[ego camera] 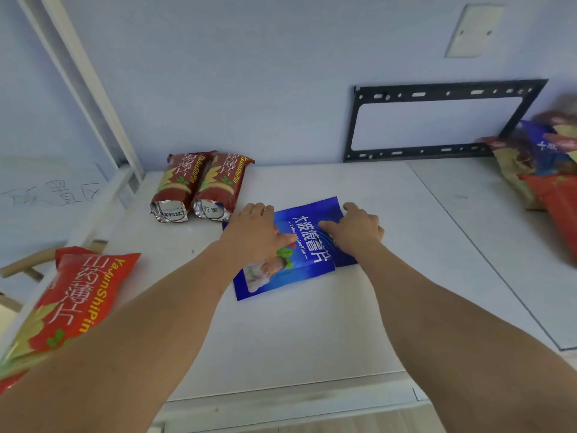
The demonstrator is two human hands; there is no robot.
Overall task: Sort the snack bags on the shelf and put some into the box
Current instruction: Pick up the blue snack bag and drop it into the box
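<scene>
A blue snack bag (299,248) lies flat on the white shelf (312,323), its long axis running from near left to far right. White Chinese characters run along that axis, with a smaller line of Latin letters ending "ShiPian" beside them. The left hand (254,232) rests on the bag's left part and the right hand (359,229) on its far right end; both sets of fingers are curled down onto the bag, pressing or gripping its edges, though I cannot tell which. Just left of the bag, two dark red bags (199,185) lie side by side, touching, silver ends toward the camera, each printed "YaoShiPin" in yellow. An orange-red bag (78,304) at the near left edge reads "ShiPin" in yellow. More snack bags (543,164) are heaped at the far right. Handwriting marks the whiteboard (53,192) at left.
</scene>
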